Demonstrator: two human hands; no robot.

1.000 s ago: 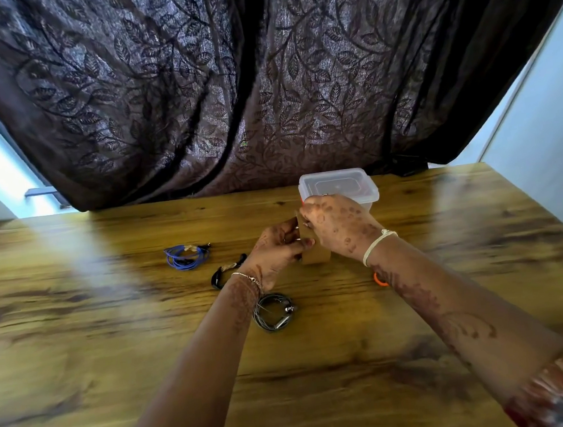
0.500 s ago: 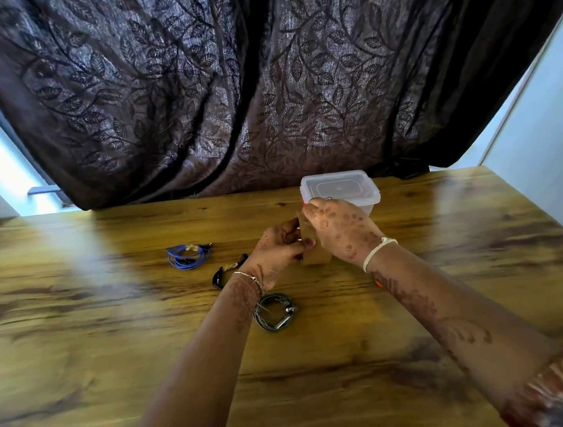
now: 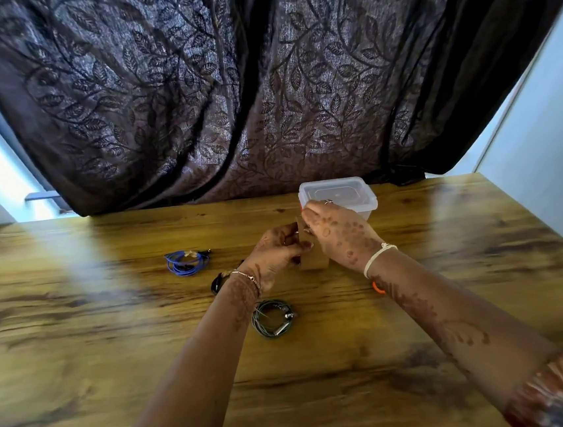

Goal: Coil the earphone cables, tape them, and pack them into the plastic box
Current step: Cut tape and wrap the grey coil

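My left hand (image 3: pixel 277 251) and my right hand (image 3: pixel 338 233) meet over a brown roll of tape (image 3: pixel 314 261) that stands on the table, both gripping it. A blue coiled earphone cable (image 3: pixel 186 262) lies to the left. A grey coiled cable (image 3: pixel 273 319) lies just beside my left forearm. A black earphone piece (image 3: pixel 216 283) shows partly behind my left wrist. A clear plastic box (image 3: pixel 338 194) with its lid on stands right behind my right hand. A small orange bit (image 3: pixel 378 288) peeks out under my right wrist.
The wooden table (image 3: pixel 114 350) spreads wide to the left and right of my arms. A dark leaf-patterned curtain (image 3: pixel 243 79) hangs along the table's far edge. A pale wall (image 3: pixel 548 139) stands at the right.
My hands stay together on the tape roll and have barely shifted. The cables and the box lie where they were.
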